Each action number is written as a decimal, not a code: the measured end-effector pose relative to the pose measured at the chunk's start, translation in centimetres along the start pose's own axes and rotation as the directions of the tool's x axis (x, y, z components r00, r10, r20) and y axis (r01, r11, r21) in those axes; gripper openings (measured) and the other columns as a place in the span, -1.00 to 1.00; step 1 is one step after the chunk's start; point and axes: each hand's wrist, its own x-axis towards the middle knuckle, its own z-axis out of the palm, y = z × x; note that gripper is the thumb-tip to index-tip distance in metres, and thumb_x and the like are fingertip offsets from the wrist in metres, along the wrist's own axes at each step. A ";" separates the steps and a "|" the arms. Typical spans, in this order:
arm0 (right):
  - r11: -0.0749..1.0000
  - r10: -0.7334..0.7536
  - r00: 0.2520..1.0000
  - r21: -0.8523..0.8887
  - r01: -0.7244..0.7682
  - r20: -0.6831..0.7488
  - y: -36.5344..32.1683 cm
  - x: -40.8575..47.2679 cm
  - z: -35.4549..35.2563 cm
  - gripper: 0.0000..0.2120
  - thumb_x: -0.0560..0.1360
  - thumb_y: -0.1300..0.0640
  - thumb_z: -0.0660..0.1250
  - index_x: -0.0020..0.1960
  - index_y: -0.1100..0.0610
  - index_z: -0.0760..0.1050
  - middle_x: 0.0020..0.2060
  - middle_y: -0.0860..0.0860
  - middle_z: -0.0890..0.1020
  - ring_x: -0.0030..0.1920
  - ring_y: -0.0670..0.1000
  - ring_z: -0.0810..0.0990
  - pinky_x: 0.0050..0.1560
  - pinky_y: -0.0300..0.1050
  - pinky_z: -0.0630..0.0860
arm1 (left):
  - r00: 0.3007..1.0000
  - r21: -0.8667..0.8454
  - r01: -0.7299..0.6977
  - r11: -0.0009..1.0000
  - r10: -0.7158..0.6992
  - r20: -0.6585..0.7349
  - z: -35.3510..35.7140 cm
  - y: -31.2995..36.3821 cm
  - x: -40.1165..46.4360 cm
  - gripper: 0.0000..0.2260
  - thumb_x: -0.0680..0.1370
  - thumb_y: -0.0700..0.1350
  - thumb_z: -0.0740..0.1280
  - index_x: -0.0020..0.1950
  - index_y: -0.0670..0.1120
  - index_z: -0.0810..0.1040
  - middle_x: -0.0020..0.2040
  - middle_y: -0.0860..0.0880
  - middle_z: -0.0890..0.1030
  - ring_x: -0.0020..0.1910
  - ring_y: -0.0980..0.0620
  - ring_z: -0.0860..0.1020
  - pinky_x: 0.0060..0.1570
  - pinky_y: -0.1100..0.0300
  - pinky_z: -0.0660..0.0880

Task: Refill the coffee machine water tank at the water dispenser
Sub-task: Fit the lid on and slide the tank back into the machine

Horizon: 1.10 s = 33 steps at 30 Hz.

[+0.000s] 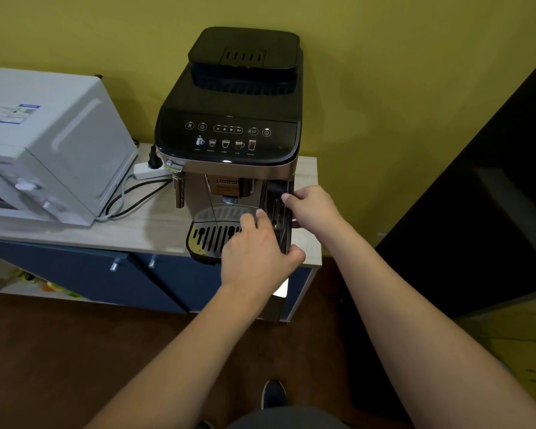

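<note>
A black and silver coffee machine (229,131) stands on a light wooden counter (130,224) against a yellow wall. Its dark transparent water tank (279,209) sits in the front right corner of the machine. My left hand (257,252) grips the tank's lower front, thumb wrapped around its right edge. My right hand (313,209) holds the tank's upper right edge, fingers curled onto it. The metal drip tray (211,236) lies just left of my left hand. No water dispenser is in view.
A white microwave (44,150) stands on the counter at the left, with a power strip (146,171) and cables between it and the machine. Blue cabinet doors (106,274) are below. A dark panel (477,212) rises at the right. My shoe (273,394) is on the brown floor.
</note>
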 end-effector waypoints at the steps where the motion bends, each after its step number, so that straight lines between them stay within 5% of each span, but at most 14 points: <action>1: 1.000 -0.001 1.000 0.003 0.001 0.009 -0.1 0.2 -0.1 -0.71 0.61 0.07 0.26 0.02 0.28 0.61 -0.07 0.20 0.71 -0.11 0.16 0.72 0.00 0.13 0.68 | 1.000 -0.002 0.002 1.000 -0.002 0.002 0.0 0.1 0.3 -0.23 0.47 0.25 0.20 0.56 -0.16 0.18 0.32 -0.14 0.40 -0.01 -0.08 0.56 -0.26 0.17 0.36; 9: 0.997 -0.004 0.985 0.071 -0.008 0.174 0.9 0.5 -1.1 -0.74 0.65 0.17 0.13 0.15 0.14 0.58 0.10 0.14 0.67 0.16 0.14 0.62 0.17 0.07 0.61 | 1.000 -0.007 0.019 1.000 -0.019 -0.002 0.2 0.3 0.6 -0.26 0.49 0.24 0.20 0.56 -0.14 0.19 0.32 -0.15 0.39 0.04 -0.11 0.56 -0.23 0.16 0.35; 22: 0.998 -0.015 0.989 0.070 0.004 0.148 1.2 0.9 -0.5 -0.71 0.64 0.13 0.12 0.11 0.20 0.59 0.09 0.23 0.67 0.15 0.22 0.62 0.21 0.19 0.57 | 1.000 -0.028 0.022 0.999 -0.022 -0.021 0.5 0.2 1.0 -0.26 0.46 0.23 0.22 0.53 -0.14 0.25 0.29 -0.14 0.42 0.02 -0.11 0.57 -0.24 0.15 0.39; 33: 0.993 -0.028 0.988 0.118 0.010 0.153 1.2 1.0 -0.6 -0.72 0.67 0.14 0.12 0.17 0.19 0.58 0.08 0.15 0.67 0.12 0.13 0.62 0.19 0.09 0.60 | 1.000 -0.035 0.017 0.999 -0.017 -0.020 0.5 0.2 1.2 -0.27 0.45 0.24 0.23 0.51 -0.13 0.27 0.29 -0.13 0.43 0.02 -0.10 0.57 -0.24 0.16 0.40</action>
